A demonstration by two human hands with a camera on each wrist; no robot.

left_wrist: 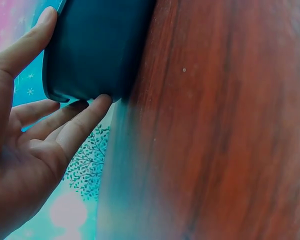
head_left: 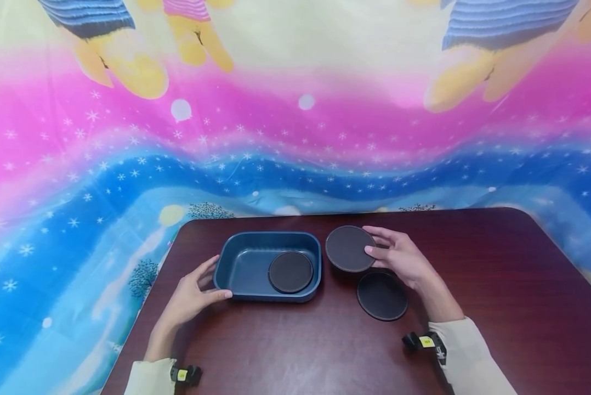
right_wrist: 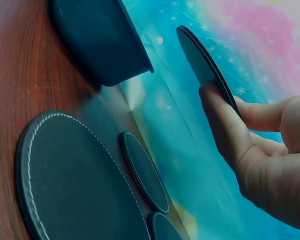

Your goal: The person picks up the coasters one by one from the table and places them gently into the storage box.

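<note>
A dark blue rectangular container (head_left: 246,297) with rounded corners stands on the table. My left hand (head_left: 193,292) holds its left end, the thumb at the near corner and the fingers along the side. Inside, toward the right, lies a round dark coaster (head_left: 290,272). Just right of the container, my right hand (head_left: 399,258) pinches another round coaster (head_left: 350,248) by its edge, raised off the table. Below that hand a further coaster (head_left: 382,296) lies flat. The right wrist view shows a stitched coaster (right_wrist: 80,180) close by and smaller-looking coasters (right_wrist: 145,172) beyond.
The reddish-brown table (head_left: 295,345) has rounded far corners. Behind it hangs a colourful cloth (head_left: 295,126) with cartoon figures and snowflakes, which meets the far edge. A strapped device (head_left: 426,342) sits on the right wrist, a similar one (head_left: 184,375) on the left.
</note>
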